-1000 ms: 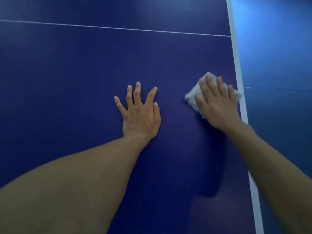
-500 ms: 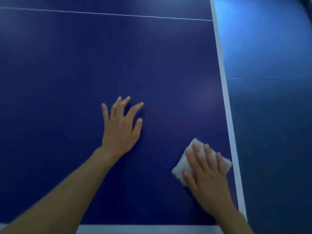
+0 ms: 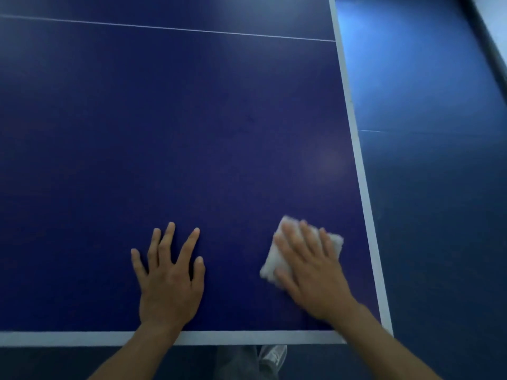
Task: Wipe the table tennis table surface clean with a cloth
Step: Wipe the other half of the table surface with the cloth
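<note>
The dark blue table tennis table [image 3: 192,133] fills most of the head view, with white border lines along its near and right edges. A folded white cloth [image 3: 277,256] lies on the table near the right front corner. My right hand [image 3: 310,267] presses flat on the cloth with straight fingers and covers most of it. My left hand [image 3: 170,278] rests flat on the bare table to the left, fingers spread, close to the near edge.
A thin white line [image 3: 164,27] crosses the table far from me. Blue floor [image 3: 439,187] lies beyond the right edge. Below the near edge, a trouser leg and a pale shoe [image 3: 271,357] show.
The right hand has drawn the cloth from far along the right edge toward the near corner. Both hands now sit close to the near edge, which has come into view.
</note>
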